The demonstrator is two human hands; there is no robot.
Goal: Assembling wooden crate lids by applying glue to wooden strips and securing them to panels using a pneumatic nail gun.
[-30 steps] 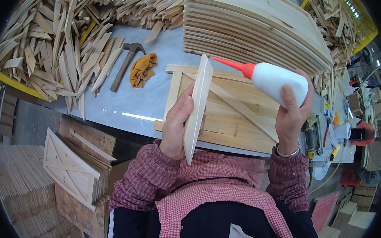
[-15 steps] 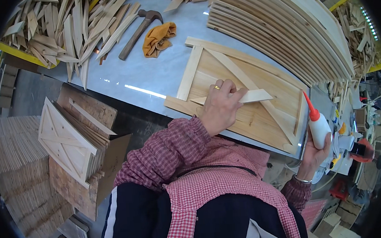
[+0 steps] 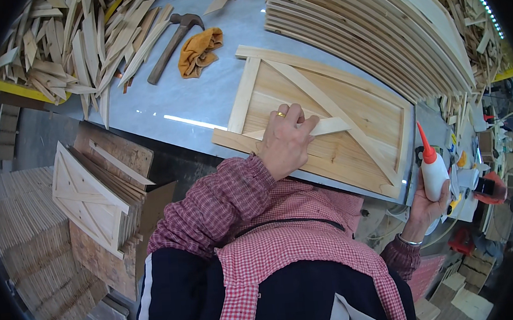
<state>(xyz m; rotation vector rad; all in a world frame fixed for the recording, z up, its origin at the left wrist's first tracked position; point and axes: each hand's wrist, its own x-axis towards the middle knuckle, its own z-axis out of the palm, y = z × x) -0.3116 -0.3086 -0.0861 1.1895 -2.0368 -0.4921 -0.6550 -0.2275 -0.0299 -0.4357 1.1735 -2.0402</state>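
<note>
A framed wooden panel (image 3: 353, 102) with a diagonal brace lies flat on the grey workbench (image 3: 198, 98). My left hand (image 3: 285, 143) presses a short pointed wooden strip (image 3: 328, 126) down onto the panel, from its near left corner toward the diagonal. My right hand (image 3: 426, 204) holds a white glue bottle (image 3: 433, 171) with a red nozzle upright, just off the panel's right end at the bench edge.
A hammer (image 3: 171, 41) and an orange rag (image 3: 200, 50) lie on the bench beyond the panel. Loose pointed strips (image 3: 70, 48) are heaped at the far left. A tall stack of boards (image 3: 373, 39) leans behind. Finished panels (image 3: 89, 195) stand below left.
The strip, held on edge above the panel a second ago, now lies flat under my left hand. My right hand lowered the glue bottle from over the panel to its right end.
</note>
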